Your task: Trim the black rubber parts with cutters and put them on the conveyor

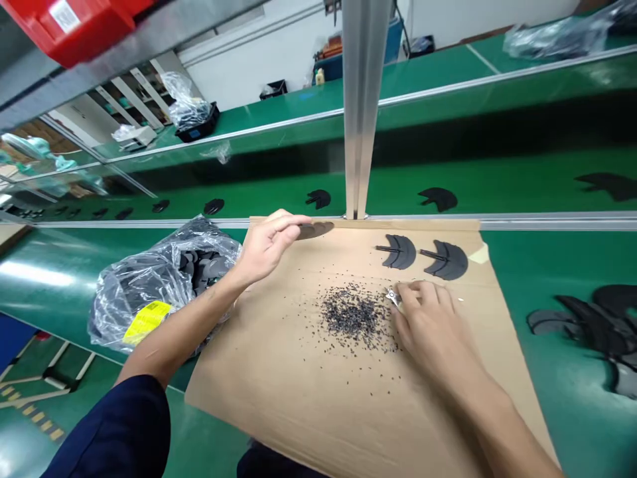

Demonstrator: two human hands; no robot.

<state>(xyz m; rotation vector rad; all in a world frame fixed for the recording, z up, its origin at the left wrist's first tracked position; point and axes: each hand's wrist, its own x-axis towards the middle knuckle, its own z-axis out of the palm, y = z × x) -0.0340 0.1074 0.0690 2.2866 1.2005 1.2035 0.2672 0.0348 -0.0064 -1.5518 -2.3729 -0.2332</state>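
My right hand (432,322) rests low over the brown cardboard sheet (323,411), its fingers curled around small metal nippers (392,296). Only the silver head of the tool shows; its handles are hidden in the palm. Beside it lies a loose pile of tiny black bits (354,315). My left hand (269,245) is at the sheet's far left, fingers stretched out and pointing right, with nothing visible in them. A dark curved patch (317,230) shows just beyond its fingertips; I cannot tell whether it is a part or a shadow. Two black crescent-shaped plastic parts with stems (399,251) lie flat near the sheet's far edge.
A clear plastic bag (144,285) holding dark parts stands at left. More black parts (597,325) are heaped at right. Behind the metal rail, several crescent parts (438,198) lie spaced along the green strip (522,179). An upright metal post (365,106) rises at the sheet's far edge.
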